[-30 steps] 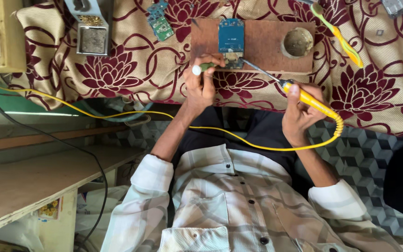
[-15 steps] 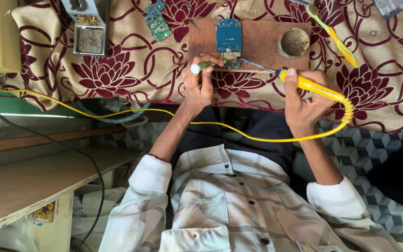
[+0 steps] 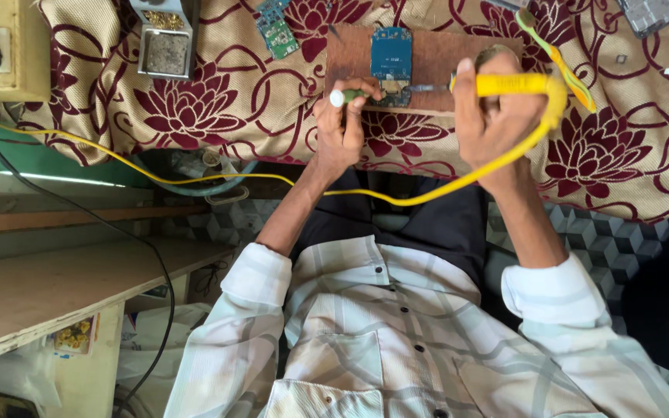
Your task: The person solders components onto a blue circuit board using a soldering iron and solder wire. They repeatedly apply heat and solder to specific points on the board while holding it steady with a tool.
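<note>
Shirt: pale checked button-up, white with grey-green bands, small dark buttons, chest pocket
Sleeves: rolled to the elbows, forearms bare
Trousers: dark
Left hand (image 3: 341,128): bare
Right hand (image 3: 497,124): bare

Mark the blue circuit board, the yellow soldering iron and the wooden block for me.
blue circuit board (image 3: 391,53): head view, middle of its blue face.
yellow soldering iron (image 3: 514,83): head view, yellow handle beside the right hand's thumb.
wooden block (image 3: 435,48): head view, bare top right of the board.
</note>
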